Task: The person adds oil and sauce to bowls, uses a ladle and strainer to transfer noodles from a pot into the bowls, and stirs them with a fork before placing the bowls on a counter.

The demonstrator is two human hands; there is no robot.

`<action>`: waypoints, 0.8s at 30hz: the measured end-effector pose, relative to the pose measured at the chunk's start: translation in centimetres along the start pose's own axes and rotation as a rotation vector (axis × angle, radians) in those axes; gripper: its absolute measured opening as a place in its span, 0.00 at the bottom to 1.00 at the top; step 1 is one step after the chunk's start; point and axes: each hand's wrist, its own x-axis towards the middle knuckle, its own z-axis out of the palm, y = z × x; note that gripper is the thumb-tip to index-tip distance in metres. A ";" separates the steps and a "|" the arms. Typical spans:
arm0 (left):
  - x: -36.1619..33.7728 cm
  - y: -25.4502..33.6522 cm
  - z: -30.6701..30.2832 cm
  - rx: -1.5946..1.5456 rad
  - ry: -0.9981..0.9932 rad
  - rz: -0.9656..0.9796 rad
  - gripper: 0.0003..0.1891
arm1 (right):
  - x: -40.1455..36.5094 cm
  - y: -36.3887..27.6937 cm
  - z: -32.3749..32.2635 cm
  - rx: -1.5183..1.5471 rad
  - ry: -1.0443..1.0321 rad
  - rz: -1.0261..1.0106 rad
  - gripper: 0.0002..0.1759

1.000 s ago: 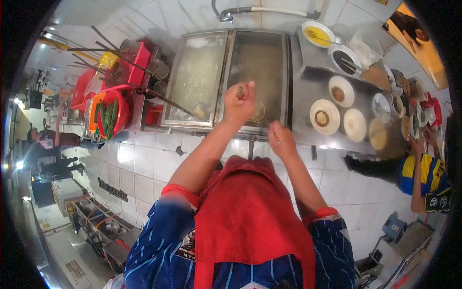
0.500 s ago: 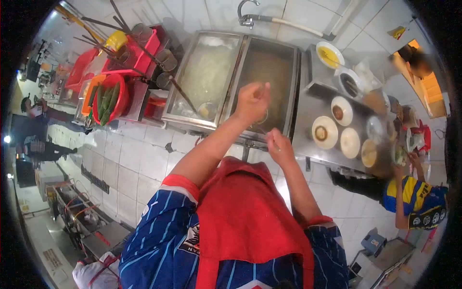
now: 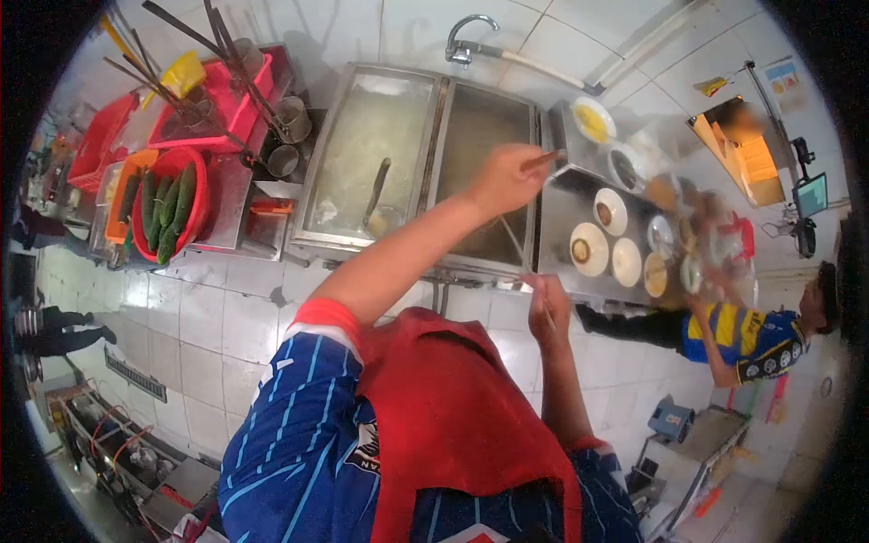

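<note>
Over the steel cooking station, my left hand [image 3: 503, 178] is stretched far out, arm bare and nearly straight from the red-cuffed sleeve. Its fingers are curled shut around a thin brown wooden handle [image 3: 544, 158]. Only the short blunt end shows past my knuckles, pointing toward the counter on the right. It sits above the far right edge of the dark-broth rectangular steel vat [image 3: 484, 136], close to where the vat meets the flat stainless steel counter [image 3: 566, 204].

My right hand [image 3: 549, 306] stays nearer my body, elbow bent, wrist tipped up. Thumb and fingers are pinched narrow on a long thin pale stick [image 3: 513, 242]. It is straight, smooth and slender, and slants up and left from my fist across the vat's front rim, with its far end over the broth. I cannot tell whether it is one stick or a pair.

Beside the dark vat lies the pale cloudy rectangular steel vat [image 3: 367, 136], its surface milky and steaming, with a dark long-handled ladle [image 3: 376, 192] standing in it. Round white ceramic bowls [image 3: 588, 249] sit close together on the counter, some with a brown dab in the middle. Far left, a round red plastic basin [image 3: 195, 195] holds glossy green cucumbers [image 3: 167, 204]. A curved chrome tap [image 3: 466, 34] comes out of the white tiled wall. To the right, a person in a blue and yellow shirt [image 3: 742, 330] reaches toward the bowls.
</note>
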 end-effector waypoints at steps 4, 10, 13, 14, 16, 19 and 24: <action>0.8 2.9 -1.8 -0.069 -0.034 0.188 0.08 | -3.2 -1.9 1.7 -0.105 0.106 -0.010 0.18; -0.8 4.7 -2.4 -0.220 -0.256 0.528 0.09 | -4.5 -5.3 5.0 -0.107 0.179 0.082 0.12; -1.3 4.5 -2.7 -0.186 -0.304 0.615 0.10 | -7.3 -6.9 5.7 0.057 0.302 0.011 0.11; -1.4 4.6 -2.7 -0.172 -0.300 0.656 0.11 | -7.8 -7.8 6.4 0.167 0.272 -0.014 0.11; -1.8 5.0 -3.1 -0.180 -0.306 0.681 0.12 | -7.3 -9.3 8.7 0.144 0.103 0.100 0.13; -1.5 5.3 -3.8 -0.178 -0.288 0.767 0.11 | -3.9 -10.6 13.1 0.014 -0.158 0.119 0.12; -1.4 5.8 -5.0 -0.237 -0.334 0.785 0.11 | 2.3 -8.0 21.3 0.041 -0.112 0.047 0.11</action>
